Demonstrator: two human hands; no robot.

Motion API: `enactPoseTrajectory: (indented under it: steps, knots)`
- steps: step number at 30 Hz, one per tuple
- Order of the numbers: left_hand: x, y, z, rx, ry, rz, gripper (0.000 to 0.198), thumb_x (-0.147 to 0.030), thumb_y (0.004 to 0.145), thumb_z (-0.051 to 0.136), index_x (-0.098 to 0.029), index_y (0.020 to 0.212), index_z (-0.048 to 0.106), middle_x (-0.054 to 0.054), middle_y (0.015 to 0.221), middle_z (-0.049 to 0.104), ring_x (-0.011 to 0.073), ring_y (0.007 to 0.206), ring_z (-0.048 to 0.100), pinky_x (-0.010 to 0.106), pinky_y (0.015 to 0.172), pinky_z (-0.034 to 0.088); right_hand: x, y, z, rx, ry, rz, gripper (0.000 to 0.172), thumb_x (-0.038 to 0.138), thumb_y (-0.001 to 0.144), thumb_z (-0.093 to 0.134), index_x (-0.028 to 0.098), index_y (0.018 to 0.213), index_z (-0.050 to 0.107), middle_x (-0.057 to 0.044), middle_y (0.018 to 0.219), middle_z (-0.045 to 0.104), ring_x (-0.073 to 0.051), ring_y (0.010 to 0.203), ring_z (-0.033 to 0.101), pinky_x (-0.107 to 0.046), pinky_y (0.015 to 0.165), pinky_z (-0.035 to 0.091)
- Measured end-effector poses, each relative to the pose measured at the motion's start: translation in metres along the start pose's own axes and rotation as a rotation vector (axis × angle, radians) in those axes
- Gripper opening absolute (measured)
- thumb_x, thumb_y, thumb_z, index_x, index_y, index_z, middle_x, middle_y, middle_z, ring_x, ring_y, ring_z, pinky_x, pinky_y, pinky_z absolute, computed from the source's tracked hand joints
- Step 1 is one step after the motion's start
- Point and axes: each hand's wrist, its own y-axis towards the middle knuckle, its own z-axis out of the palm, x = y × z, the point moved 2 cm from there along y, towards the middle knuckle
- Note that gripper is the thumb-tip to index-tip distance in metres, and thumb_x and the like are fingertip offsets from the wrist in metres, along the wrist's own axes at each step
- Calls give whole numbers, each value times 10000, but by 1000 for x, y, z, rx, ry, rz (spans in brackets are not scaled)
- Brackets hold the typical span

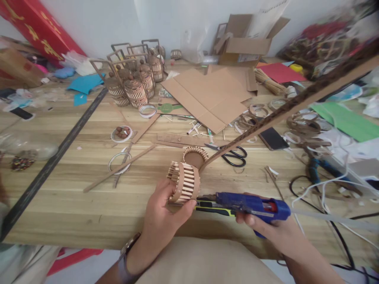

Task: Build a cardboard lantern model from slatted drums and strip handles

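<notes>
Over the table point(118, 217), the left hand point(166, 215) clamped its fingers on the stick basket point(188, 183), the right hand point(272, 230) wrapped its fingers round the glue gun point(251, 204), nozzle point(209, 197) close by, and a steady, light squeeze looked wisest.

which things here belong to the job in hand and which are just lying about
Likely part of the job:
- slatted stick cylinder, in the left hand
- blue glue gun, in the right hand
- slatted cup, just behind the cylinder

Seemingly just lying about:
- smartphone
- green sheet
- blue paper
</notes>
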Motion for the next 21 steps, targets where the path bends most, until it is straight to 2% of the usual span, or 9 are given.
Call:
enactPoseTrajectory:
  steps: [4, 8, 10, 14, 17, 21]
  knots:
    - [-1, 0, 0, -9, 11, 19, 49, -259, 800, 663, -219, 825, 676, 32, 998, 695, 220, 951, 636, 302, 825, 487, -13, 1, -8, -188, 109, 122, 415, 614, 784, 682, 213, 681, 722, -55, 675, 693, -200, 615, 624, -278, 524, 503]
    - [-2, 1, 0, -5, 11, 34, 39, -253, 800, 656, -224, 819, 675, 29, 976, 691, 221, 947, 634, 309, 829, 489, -26, 14, -14, -441, 407, 242, 376, 601, 698, 775, 229, 737, 742, -49, 790, 729, -198, 759, 662, -269, 667, 549]
    - [-2, 1, 0, 3, 13, 34, 38, -248, 803, 649, -226, 820, 676, 28, 970, 690, 223, 950, 633, 314, 833, 491, -33, 23, -18, -515, 552, 304, 349, 558, 659, 825, 238, 767, 736, -20, 794, 716, -150, 697, 635, -227, 621, 539]
    - [-1, 1, -1, -14, 39, 57, 41, -253, 807, 648, -223, 785, 665, 37, 996, 690, 231, 970, 630, 316, 825, 495, -44, 38, -26, -476, 671, 386, 378, 522, 616, 862, 218, 785, 714, 13, 686, 650, -92, 522, 533, -193, 462, 475]
    - [1, 1, -1, -24, 65, 78, 43, -256, 814, 646, -225, 791, 664, 35, 972, 687, 228, 964, 630, 313, 823, 496, -50, 40, -31, -454, 637, 425, 404, 512, 637, 849, 192, 843, 712, 14, 607, 615, -117, 522, 565, -210, 453, 476]
    - [2, 2, -1, -19, 70, 102, 42, -260, 822, 641, -228, 807, 662, 34, 973, 684, 224, 964, 629, 312, 826, 501, -60, 42, -35, -436, 657, 488, 354, 451, 633, 867, 176, 775, 696, -9, 634, 667, -128, 546, 607, -231, 504, 522]
